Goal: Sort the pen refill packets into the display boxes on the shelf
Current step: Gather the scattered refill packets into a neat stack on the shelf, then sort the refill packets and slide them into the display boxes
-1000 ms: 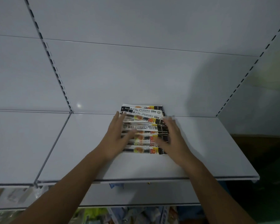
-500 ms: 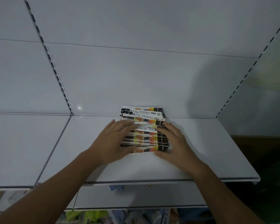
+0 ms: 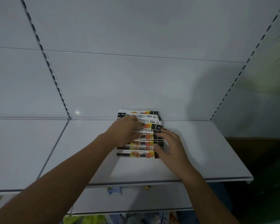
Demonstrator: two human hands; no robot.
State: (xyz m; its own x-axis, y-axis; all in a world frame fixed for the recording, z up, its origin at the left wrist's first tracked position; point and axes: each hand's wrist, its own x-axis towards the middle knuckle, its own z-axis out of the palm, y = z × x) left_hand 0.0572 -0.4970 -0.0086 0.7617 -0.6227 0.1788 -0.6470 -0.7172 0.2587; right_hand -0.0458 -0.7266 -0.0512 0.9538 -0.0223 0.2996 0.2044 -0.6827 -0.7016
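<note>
A row of pen refill packets lies on the white shelf, overlapping one another like tiles, running from the back wall panel toward the front edge, roughly mid-shelf. The packets are long and narrow, printed in black, white, yellow and orange, with barcodes showing on the ones farthest back. The left hand lies flat over the left ends of the middle and rear packets, fingers stretched out and pressing on them, not curled around anything. The right hand rests at the right ends of the nearer packets, fingers spread and loosely bent, fingertips touching the edges of the stack; it is open too, grasping nothing. The frontmost packet sits uncovered between the two forearms. Slotted uprights run up the wall on either side. Below the shelf edge some colourful goods show, too blurred to tell apart.
</note>
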